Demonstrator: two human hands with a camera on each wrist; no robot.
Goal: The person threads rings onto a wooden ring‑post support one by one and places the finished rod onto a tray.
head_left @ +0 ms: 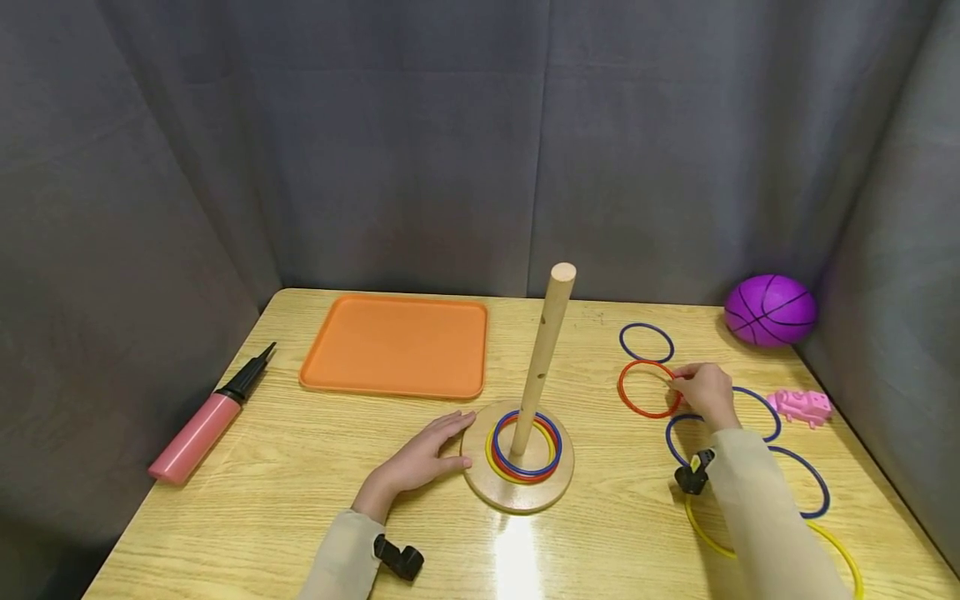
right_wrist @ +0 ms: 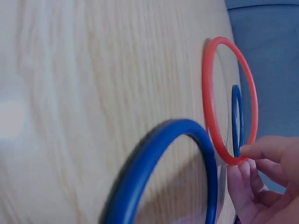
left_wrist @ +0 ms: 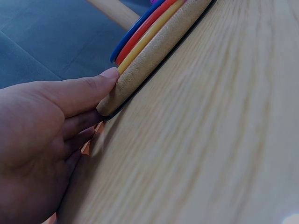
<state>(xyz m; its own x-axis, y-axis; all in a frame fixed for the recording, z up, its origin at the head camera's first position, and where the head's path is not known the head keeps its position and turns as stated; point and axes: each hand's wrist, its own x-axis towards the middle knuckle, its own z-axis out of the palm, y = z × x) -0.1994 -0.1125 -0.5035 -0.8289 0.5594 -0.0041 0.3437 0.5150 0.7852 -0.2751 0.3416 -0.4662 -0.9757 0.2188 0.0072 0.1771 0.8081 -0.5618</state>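
With thumb and fingers my right hand (head_left: pixel 705 392) pinches the right side of a red ring (head_left: pixel 621 388). In the right wrist view the red ring (right_wrist: pixel 207 88) is tilted up from the table at its held side. My left hand (head_left: pixel 420 458) rests beside the round wooden base (head_left: pixel 480 475), fingers extended, thumb and fingertips touching its edge. An upright wooden pole (head_left: pixel 543 350) rises from that base. Around the pole's foot lie a blue ring (left_wrist: pixel 125 43), a red ring (left_wrist: pixel 140 36) and a yellow ring (left_wrist: pixel 152 33), stacked blue uppermost.
Several blue rings, one at the back (head_left: pixel 647 325), and a yellow ring (head_left: pixel 843 554) lie around my right arm. A pink toy (head_left: pixel 802 406) and purple ball (head_left: pixel 770 310) are at the right edge. Left are an orange tray (head_left: pixel 405 346) and a pink hand pump (head_left: pixel 198 437).
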